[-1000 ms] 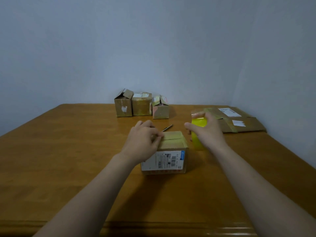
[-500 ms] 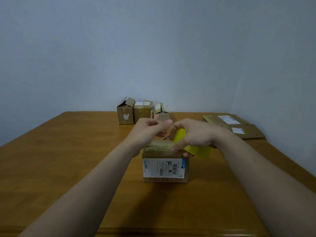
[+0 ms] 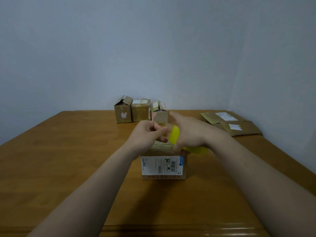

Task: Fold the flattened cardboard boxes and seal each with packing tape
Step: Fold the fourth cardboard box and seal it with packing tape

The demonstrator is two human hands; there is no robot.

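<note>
A small cardboard box (image 3: pixel 163 166) with a white shipping label on its near side stands in the middle of the table. Just above its closed top, my right hand (image 3: pixel 189 134) grips a yellow roll of packing tape (image 3: pixel 174 137). My left hand (image 3: pixel 147 135) is right beside the roll, with thumb and fingertips pinched at the tape's loose end. Both hands hide most of the box's top and much of the roll.
Three folded small boxes (image 3: pixel 140 111) stand in a row at the table's far edge against the wall. Flattened cardboard boxes (image 3: pixel 230 124) with white labels lie at the far right. The wooden table (image 3: pixel 68 159) ends in a rounded near edge.
My right hand has brought the tape roll from the right of the box to above its top. My left hand has lifted off the box top and now pinches at the roll.
</note>
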